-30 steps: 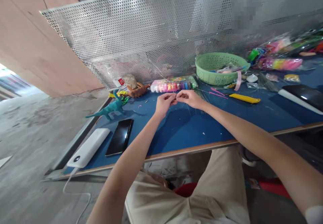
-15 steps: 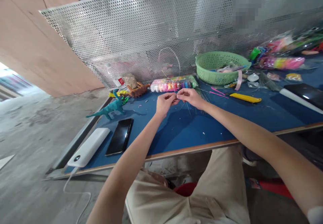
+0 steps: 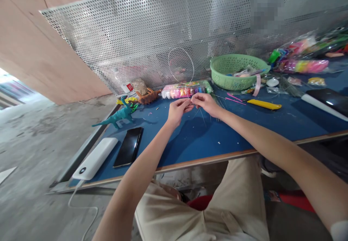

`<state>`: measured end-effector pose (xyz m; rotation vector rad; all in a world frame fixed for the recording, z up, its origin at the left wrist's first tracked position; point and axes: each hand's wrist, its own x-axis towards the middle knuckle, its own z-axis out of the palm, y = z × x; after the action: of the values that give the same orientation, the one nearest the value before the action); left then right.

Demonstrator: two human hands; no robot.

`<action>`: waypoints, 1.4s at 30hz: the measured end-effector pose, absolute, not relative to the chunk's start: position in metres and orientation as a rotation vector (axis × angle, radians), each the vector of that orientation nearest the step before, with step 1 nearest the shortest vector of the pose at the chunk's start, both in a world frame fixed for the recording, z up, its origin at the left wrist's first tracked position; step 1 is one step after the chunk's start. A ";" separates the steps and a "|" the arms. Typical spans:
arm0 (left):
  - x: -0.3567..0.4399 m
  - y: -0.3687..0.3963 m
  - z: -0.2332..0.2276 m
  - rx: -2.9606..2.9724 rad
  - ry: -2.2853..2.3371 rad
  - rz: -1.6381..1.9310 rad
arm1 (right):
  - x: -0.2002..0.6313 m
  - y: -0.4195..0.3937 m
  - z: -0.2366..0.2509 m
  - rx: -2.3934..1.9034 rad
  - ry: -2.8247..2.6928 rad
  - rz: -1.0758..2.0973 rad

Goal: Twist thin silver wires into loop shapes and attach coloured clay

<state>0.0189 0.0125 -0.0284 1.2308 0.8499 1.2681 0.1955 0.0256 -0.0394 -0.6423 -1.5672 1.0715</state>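
A thin clear wire loop (image 3: pixel 181 65) rises upright and away from the hands, its ends pinched where the fingertips meet above the blue table (image 3: pixel 244 125). Left hand (image 3: pixel 178 109) and right hand (image 3: pixel 206 103) both grip it, equally near. Farther right, a green basket (image 3: pixel 228 79) holds mixed pale scraps, indistinct.

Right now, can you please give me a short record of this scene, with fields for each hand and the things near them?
left hand: pinches the thin wire at its lower end
right hand: pinches the same wire, fingertips meeting the left hand
wire: bent into a loop above the hands
table: blue top
nearby: phone, power bank, toy dinosaur, green basket
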 end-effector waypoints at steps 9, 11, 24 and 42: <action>0.020 0.011 -0.028 1.329 0.805 1.313 | 0.197 0.028 -0.044 -0.637 -1.579 1.188; 0.021 0.010 -0.027 1.364 0.822 1.341 | 0.196 0.029 -0.047 -0.598 -1.544 1.250; 0.019 0.011 -0.022 1.257 0.789 1.378 | 0.189 0.025 -0.047 -0.465 -1.525 1.078; 0.016 0.012 -0.019 1.182 0.724 1.280 | 0.198 0.018 -0.029 -0.553 -1.564 0.970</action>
<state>0.0162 0.0119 -0.0190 1.1816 0.7242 1.2800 0.1984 0.0183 -0.0289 -0.5528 -1.5640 0.9698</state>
